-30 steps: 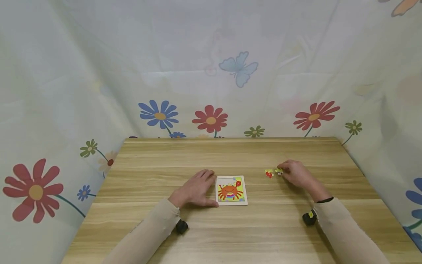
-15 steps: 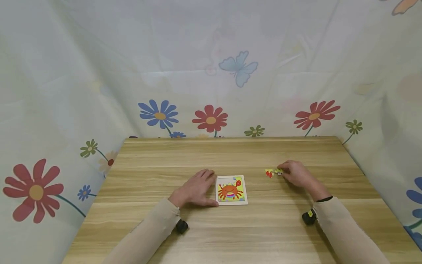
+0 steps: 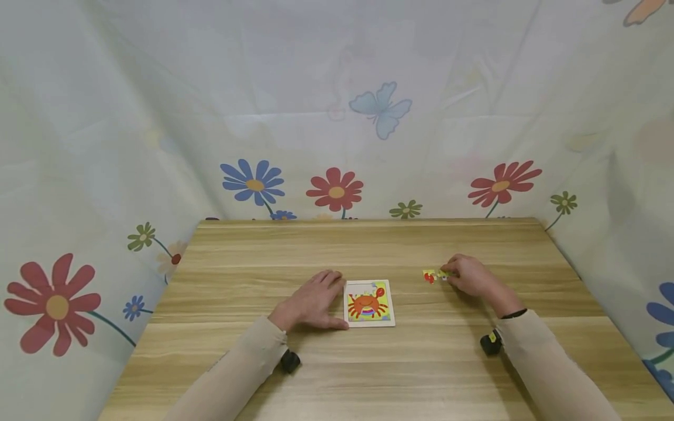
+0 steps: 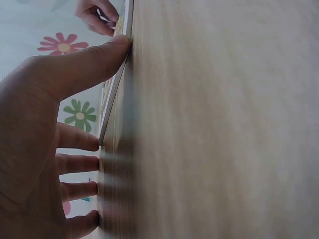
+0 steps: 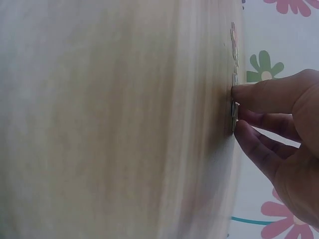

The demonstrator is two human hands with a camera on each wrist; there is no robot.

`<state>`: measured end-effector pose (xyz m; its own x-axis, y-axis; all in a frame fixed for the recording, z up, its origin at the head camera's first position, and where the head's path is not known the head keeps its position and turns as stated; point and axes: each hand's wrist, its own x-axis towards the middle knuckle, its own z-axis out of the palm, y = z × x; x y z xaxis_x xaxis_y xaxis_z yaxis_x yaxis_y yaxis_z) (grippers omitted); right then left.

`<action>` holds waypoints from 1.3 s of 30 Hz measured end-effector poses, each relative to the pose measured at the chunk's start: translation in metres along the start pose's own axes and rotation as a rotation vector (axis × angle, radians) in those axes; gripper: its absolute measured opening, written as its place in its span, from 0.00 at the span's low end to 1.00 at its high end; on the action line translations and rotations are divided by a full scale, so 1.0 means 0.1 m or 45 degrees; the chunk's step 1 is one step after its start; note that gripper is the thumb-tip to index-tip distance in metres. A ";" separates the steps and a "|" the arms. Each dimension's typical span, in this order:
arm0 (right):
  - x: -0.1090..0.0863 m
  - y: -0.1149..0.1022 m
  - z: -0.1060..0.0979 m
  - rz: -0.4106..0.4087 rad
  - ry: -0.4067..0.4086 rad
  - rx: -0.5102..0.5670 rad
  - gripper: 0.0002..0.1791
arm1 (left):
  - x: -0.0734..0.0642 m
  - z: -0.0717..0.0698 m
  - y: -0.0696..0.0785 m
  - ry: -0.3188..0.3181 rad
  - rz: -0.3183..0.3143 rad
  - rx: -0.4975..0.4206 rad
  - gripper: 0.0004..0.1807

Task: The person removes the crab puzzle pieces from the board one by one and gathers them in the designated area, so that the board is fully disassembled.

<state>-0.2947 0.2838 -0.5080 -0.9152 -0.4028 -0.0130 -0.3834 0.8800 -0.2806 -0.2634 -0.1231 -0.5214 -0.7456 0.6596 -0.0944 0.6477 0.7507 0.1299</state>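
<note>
A square crab jigsaw puzzle (image 3: 367, 305) lies in a white frame (image 3: 392, 318) at mid-table, with a pale bare area along its upper left. My left hand (image 3: 316, 301) rests at the frame's left side, fingers spread. In the left wrist view its thumb (image 4: 94, 62) presses one corner and the index fingertip touches another. To the right, my right hand (image 3: 470, 276) pinches a yellow-green puzzle piece (image 3: 443, 275), partly covered by the fingertips, low on the table. Just left of it lies a red-and-yellow puzzle piece (image 3: 429, 276). In the right wrist view, thin pieces (image 5: 234, 42) appear edge-on.
The wood-grain table (image 3: 368, 374) ends at a back edge against a pale curtain (image 3: 295, 88) printed with flowers and a butterfly. Black wrist cameras (image 3: 289, 362) hang below both sleeves, close over the tabletop.
My right hand has shifted slightly left, and the yellow-green puzzle piece has come closer to the red-and-yellow one. The left hand and the framed puzzle stay in place.
</note>
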 end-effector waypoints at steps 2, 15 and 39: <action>0.01 0.01 0.00 0.007 -0.006 -0.006 0.15 | 0.00 0.00 0.00 -0.006 -0.002 0.008 0.59; 0.02 0.01 0.02 0.045 0.022 0.025 0.16 | 0.02 -0.01 0.00 0.000 0.020 0.037 0.59; 0.16 -0.40 0.01 -0.176 0.210 0.087 0.17 | 0.00 0.02 -0.03 0.026 0.024 0.019 0.59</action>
<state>-0.2942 0.2415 -0.4980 -0.8645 -0.4671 0.1857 -0.5026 0.7977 -0.3333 -0.2650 -0.1250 -0.5237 -0.7363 0.6729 -0.0715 0.6638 0.7388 0.1166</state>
